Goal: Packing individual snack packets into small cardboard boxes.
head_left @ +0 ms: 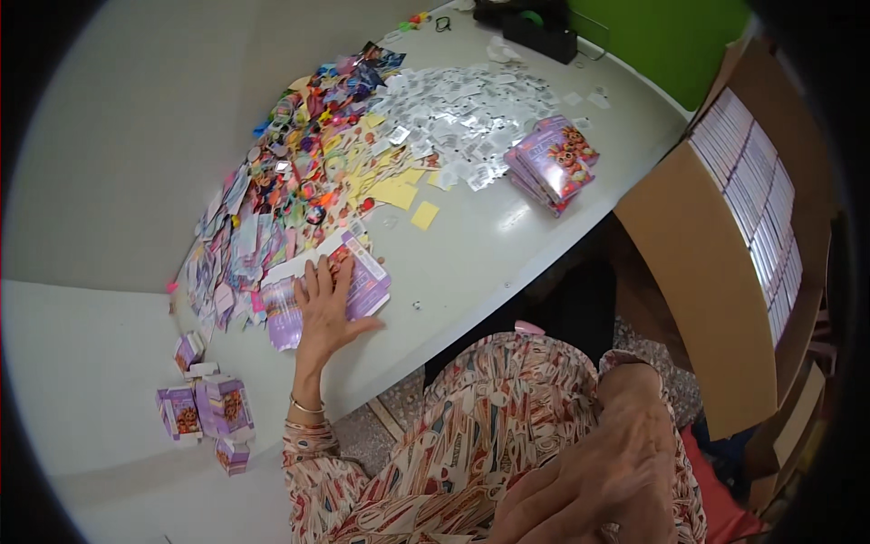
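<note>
My left hand [323, 304] lies flat with its fingers spread on a flattened purple printed carton [367, 276] at the table's left. Nothing is gripped in it. Close to the camera at the lower right, my right hand [589, 471] is raised in front of my patterned clothing. Its fingertips run out of the picture and it is blurred, so what it holds, if anything, cannot be made out. Beside the carton spreads a heap of small colourful trinkets and wrapped pieces [299, 154]. Yellow paper cards [394, 192] lie at the heap's edge.
Farther back is a pile of small clear packets [462, 113]. Stacked purple boxes [553, 163] stand near the table's right edge. An open brown carton [698, 272] at right holds rows of boxes [752, 199]. Several small purple cartons [222, 405] sit at lower left; a black tape dispenser [539, 36] stands at the back.
</note>
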Demonstrator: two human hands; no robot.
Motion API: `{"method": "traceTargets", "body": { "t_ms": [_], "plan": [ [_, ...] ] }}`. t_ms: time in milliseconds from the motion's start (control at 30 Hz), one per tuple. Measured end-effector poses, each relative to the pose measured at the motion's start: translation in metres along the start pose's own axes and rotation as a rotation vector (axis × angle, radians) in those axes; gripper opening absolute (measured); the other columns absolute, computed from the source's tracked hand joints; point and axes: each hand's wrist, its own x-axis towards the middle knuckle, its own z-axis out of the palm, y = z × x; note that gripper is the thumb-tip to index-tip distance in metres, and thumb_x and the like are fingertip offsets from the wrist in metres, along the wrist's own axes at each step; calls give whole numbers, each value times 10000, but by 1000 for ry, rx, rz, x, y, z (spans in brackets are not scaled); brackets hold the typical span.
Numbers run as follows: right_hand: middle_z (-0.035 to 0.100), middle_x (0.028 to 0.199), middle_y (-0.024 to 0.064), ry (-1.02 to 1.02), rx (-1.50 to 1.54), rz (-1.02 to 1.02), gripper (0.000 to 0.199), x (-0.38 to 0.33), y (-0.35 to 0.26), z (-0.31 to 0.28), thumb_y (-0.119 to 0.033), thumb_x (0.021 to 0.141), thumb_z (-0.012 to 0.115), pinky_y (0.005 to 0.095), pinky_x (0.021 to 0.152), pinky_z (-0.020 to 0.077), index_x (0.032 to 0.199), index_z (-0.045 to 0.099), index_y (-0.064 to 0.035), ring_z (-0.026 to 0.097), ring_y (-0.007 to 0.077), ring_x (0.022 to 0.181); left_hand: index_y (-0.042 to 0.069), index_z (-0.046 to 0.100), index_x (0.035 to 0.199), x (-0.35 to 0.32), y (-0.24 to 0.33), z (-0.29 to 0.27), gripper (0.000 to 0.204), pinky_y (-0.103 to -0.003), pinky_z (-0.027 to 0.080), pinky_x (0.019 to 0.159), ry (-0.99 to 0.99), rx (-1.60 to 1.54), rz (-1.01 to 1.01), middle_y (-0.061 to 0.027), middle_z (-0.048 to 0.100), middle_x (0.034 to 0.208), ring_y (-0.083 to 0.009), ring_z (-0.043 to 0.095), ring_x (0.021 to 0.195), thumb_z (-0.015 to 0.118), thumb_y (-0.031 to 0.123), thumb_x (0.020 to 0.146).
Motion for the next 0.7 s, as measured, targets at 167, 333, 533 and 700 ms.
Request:
{"method": "traceTargets", "body": {
  "t_ms": [167,333,533,700],
  "plan": [
    [636,972,216,175,20,134,249,-8,-5,11,-319,914,597,394,568,548,777,573,-112,654,312,769,158,336,1447,11,-3,0,1187,-619,202,1034,-25,-97,4,-192,382,1350,-408,357,1265,824,589,454],
    [638,1054,182,-44,196,133,340,-44,25,-23,-302,837,678,362,723,518,1025,577,-37,636,273,907,159,349,1433,9,3,-28,1172,-600,223,1009,-22,-165,-83,-152,387,1296,-348,384,1232,854,497,431],
    [600,1097,133,652,-750,689,421,-87,88,-81,-195,851,690,309,874,460,1157,535,50,575,174,986,173,346,1433,22,51,-52,1168,-611,210,990,132,-110,23,-158,354,1327,-350,374,1242,869,451,427],
    [626,1035,81,863,-576,818,366,-110,146,-98,-196,893,654,264,797,477,1154,562,43,571,91,934,170,314,1441,39,114,-41,1140,-620,146,1048,85,-181,218,-218,260,1434,-406,235,1352,856,482,488]
  ]
}}
